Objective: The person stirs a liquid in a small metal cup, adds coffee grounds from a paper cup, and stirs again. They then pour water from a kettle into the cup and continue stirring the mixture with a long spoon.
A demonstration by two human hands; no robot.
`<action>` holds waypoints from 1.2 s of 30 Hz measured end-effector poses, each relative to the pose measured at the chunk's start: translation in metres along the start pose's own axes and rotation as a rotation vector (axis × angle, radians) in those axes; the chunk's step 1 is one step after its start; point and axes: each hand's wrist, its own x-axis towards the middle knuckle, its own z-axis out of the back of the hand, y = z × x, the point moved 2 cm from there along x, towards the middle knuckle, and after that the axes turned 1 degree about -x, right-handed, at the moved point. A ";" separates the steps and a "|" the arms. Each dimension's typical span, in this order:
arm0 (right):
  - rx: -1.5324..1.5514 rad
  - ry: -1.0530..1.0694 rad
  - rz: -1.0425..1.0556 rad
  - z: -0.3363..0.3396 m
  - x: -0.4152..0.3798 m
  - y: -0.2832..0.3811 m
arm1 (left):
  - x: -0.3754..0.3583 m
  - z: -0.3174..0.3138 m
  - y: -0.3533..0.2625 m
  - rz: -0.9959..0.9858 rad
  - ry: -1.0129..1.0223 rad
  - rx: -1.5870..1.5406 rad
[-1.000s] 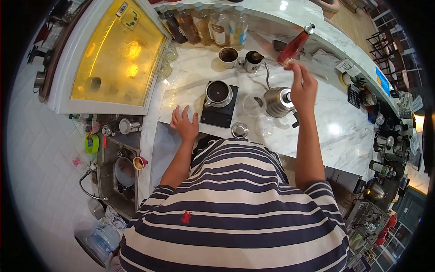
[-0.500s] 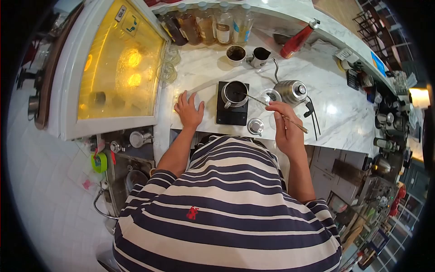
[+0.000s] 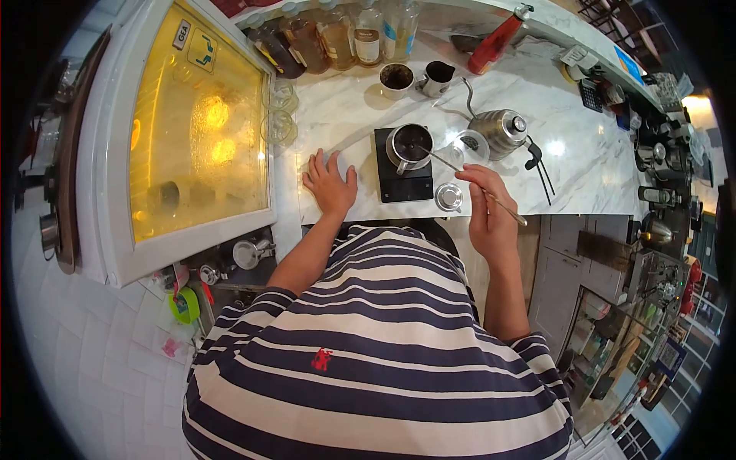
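My left hand (image 3: 330, 184) lies on the marble counter with its fingers spread, holding nothing. In my right hand (image 3: 491, 205), a long, thin metal spoon (image 3: 445, 161) is pinched by its shaft. The spoon slants down to the left, and its lower end reaches into a metal cup (image 3: 404, 165) with dark contents. That cup stands upright on a black scale (image 3: 406, 190), between my hands. Close to the scale's right side sits a small round metal piece (image 3: 448, 197). A clear dish (image 3: 470, 143) with something dark in it is just beyond the spoon.
A gooseneck kettle (image 3: 500, 132) stands right of the dish, near a thin black two-pronged item (image 3: 540, 163). Behind are a used paper cup (image 3: 396, 81), a metal pitcher (image 3: 438, 79), several bottles (image 3: 368, 37) and a red bottle (image 3: 497, 44). A yellow-lit cabinet (image 3: 201, 126) borders the left.
The camera view has shifted and turned slightly. My left hand stays spread on the counter; my right hand still grips the spoon, its end still in the cup.
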 end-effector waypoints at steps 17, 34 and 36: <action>-0.048 -0.055 -0.095 -0.001 0.000 0.009 | 0.002 0.000 0.003 -0.003 0.043 -0.011; -0.031 -0.015 -0.038 -0.006 0.007 0.010 | 0.002 0.004 0.001 -0.013 0.046 -0.035; -0.031 -0.038 -0.067 -0.007 0.008 0.009 | 0.001 0.003 0.001 -0.010 0.047 -0.030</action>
